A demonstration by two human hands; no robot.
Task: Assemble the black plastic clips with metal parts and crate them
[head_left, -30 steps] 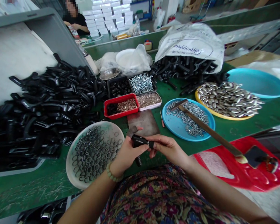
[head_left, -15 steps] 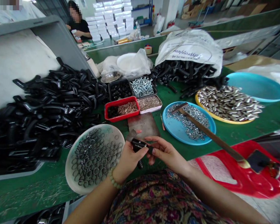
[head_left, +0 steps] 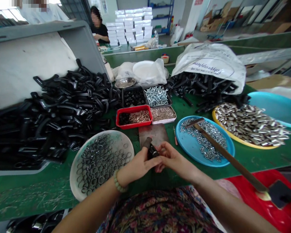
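Observation:
Between my hands is a small black cylindrical part (head_left: 153, 150), turned end-on and partly covered by fingers. My left hand (head_left: 138, 164) is closed around its left side, a grey cover over the index fingertip and a bead bracelet at the wrist. My right hand (head_left: 173, 158) pinches the near end with thumb and fingers. Just beyond them lies a flat metal plate (head_left: 156, 132) on the green table. To the left stands a whitish bowl (head_left: 124, 139) of thin metal rings (head_left: 104, 166). A blue tray (head_left: 184, 147) with small metal pieces is to the right.
Black curved plastic parts (head_left: 70, 103) pile up at left before a grey crate (head_left: 94, 45). A red box (head_left: 118, 121) holds small copper-coloured pieces. A hammer (head_left: 228, 155) rests across the blue tray, its handle jutting over the table edge. A yellow tray (head_left: 247, 142) holds metal sleeves.
The black part has turned from lying sideways, lettering showing, to pointing more away from me. My hands have come closer together around it. The whole view has shifted slightly.

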